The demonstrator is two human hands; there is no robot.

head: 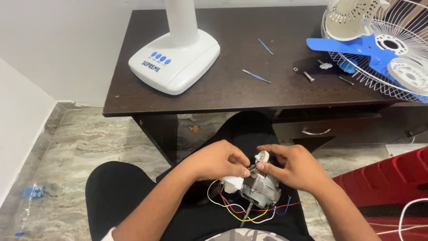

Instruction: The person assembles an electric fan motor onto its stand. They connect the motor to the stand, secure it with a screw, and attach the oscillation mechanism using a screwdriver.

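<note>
Motor (261, 189) on lap | left hand (218, 160), right hand (296, 167) pinching knob (262, 156) | desk edge (187, 111) beyond

Your lap: small grey metal fan motor (261, 189), shaft down, white knob (262, 156) on top, coloured wires (243, 215) trailing loose.

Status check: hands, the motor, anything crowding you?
Left hand and right hand both pinching small parts atop the fan motor in the lap. Coloured wires trail loose below. Nothing blocking.
</note>
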